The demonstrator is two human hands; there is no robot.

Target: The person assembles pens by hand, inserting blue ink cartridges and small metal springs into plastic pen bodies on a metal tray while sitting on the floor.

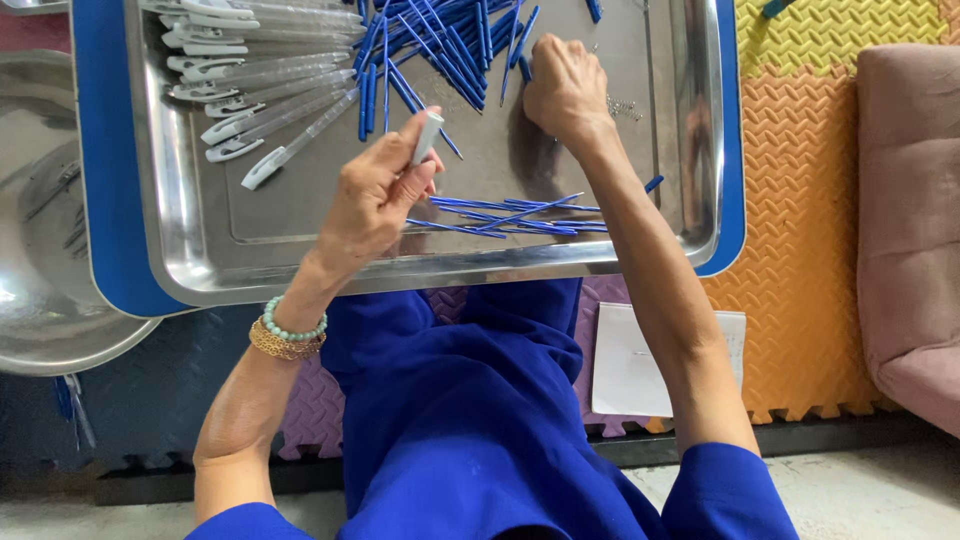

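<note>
**Loose refills, crowded tray**

The white pen barrel [428, 137] sits pinched in the left hand [375, 195] fingers above the steel tray [190, 250]. The right hand [565, 90], fingers pressed together, picks at the blue refills [440, 40]; a careless sweep could scatter the small springs [622, 105] nearby.

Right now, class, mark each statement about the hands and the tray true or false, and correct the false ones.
1. The left hand holds a white pen cap. True.
2. The right hand rests on the paper sheet. False: it reaches into the pile of blue pen refills on the metal tray.
3. White-capped clear pens lie at the tray's upper left. True.
4. The tray holds only red parts. False: they are blue, white and clear.
5. A bead bracelet is on the left wrist. True.
</note>
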